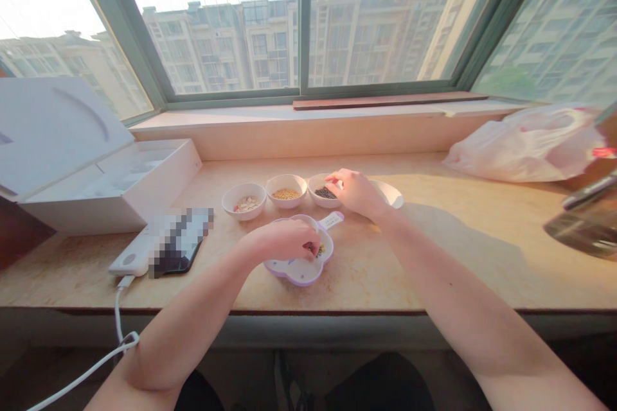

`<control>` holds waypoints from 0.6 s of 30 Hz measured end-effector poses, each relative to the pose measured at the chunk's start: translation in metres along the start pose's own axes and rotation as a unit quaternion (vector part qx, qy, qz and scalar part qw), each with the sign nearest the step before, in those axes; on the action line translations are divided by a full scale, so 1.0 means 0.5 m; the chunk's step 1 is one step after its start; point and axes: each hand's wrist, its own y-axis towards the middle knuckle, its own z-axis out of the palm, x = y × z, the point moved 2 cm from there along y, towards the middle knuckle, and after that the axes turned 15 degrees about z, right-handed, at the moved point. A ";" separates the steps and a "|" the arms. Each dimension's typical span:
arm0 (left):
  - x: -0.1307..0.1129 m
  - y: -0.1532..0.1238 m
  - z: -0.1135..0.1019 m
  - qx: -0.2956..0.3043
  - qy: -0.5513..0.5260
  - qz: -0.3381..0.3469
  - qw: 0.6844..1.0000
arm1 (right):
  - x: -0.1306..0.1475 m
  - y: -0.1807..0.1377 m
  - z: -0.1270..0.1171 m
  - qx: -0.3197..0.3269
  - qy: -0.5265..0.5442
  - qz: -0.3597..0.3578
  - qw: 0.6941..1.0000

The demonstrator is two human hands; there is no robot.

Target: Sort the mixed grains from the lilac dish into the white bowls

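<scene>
Evidently, the left hand and right hand are both busy above a beige, stone-patterned counter.
The left's fingers bunch narrowly in a white, purple-rimmed scalloped dish, beside mixed small grains; the right's dip, slightly curled, into a round white bowl of dark grains. Whether either pinches anything, I cannot tell.

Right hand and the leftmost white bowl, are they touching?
Apart: the head view shows the bowl of yellow grains between the leftmost white bowl and right hand.
</scene>
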 end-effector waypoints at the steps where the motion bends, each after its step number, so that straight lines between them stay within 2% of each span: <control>1: 0.000 0.000 -0.001 0.002 0.002 0.002 1.000 | 0.000 0.000 -0.002 -0.001 0.003 -0.001 1.000; 8: 0.008 0.000 0.002 -0.006 0.013 -0.003 1.000 | -0.010 0.006 -0.005 -0.007 0.028 0.008 1.000; 14: 0.004 0.000 0.004 0.016 0.026 -0.027 0.999 | -0.008 0.004 -0.006 -0.005 0.040 0.009 0.999; 18: -0.001 -0.004 -0.008 -0.026 -0.009 -0.007 1.000 | -0.005 -0.001 -0.008 -0.004 0.060 0.008 0.998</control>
